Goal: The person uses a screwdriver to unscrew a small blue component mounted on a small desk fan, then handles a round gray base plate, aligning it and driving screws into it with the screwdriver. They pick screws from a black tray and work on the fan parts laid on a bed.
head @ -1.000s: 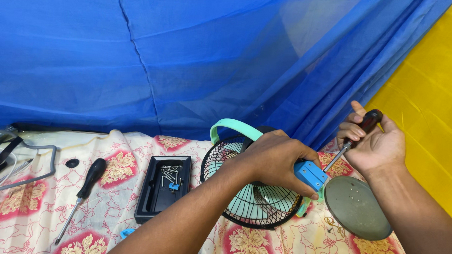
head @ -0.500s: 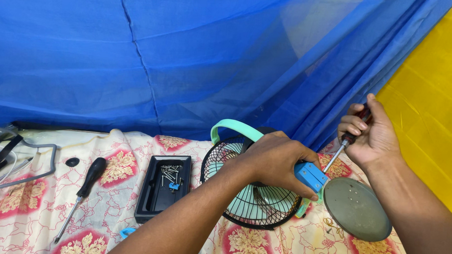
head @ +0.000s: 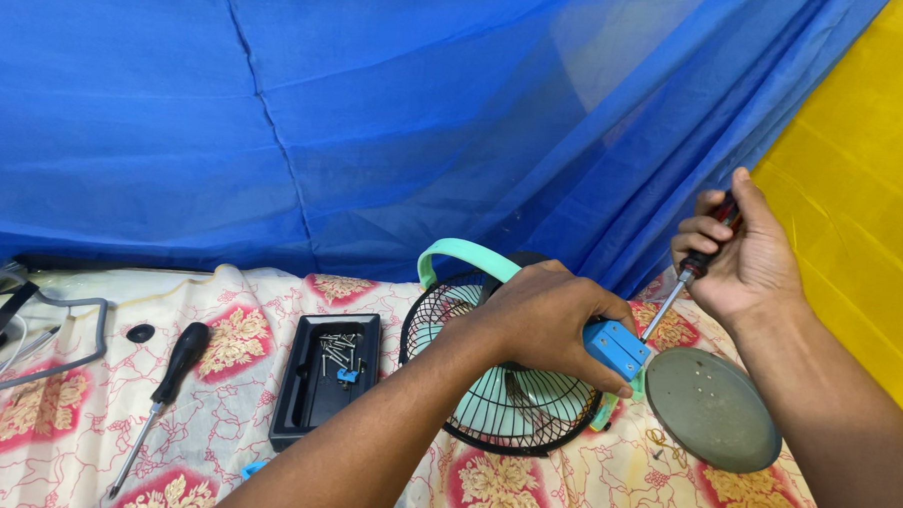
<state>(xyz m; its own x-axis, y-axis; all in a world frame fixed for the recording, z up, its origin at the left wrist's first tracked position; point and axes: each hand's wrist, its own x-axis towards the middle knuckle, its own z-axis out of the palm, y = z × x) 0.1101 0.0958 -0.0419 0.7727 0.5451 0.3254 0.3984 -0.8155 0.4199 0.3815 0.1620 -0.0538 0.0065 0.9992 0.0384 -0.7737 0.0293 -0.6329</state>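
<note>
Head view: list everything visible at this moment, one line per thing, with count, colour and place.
Table fan: one, mint green with black wire grille, lying at centre on the cloth.
Fan neck block: one, blue, under the left fingers.
Round base: one, grey-green, right of the fan.
Screwdriver in use: one, dark handle, tip at the blue block.
Spare screwdriver: one, black handle, lying left on the cloth.
Tray: one, black, left of the fan, holding screws.
Cloth: one, cream with red floral print, covering the surface.
Netting: blue, behind.
Wall: yellow, right.
Left hand: grips the fan.
Right hand: holds the screwdriver in use.
</note>
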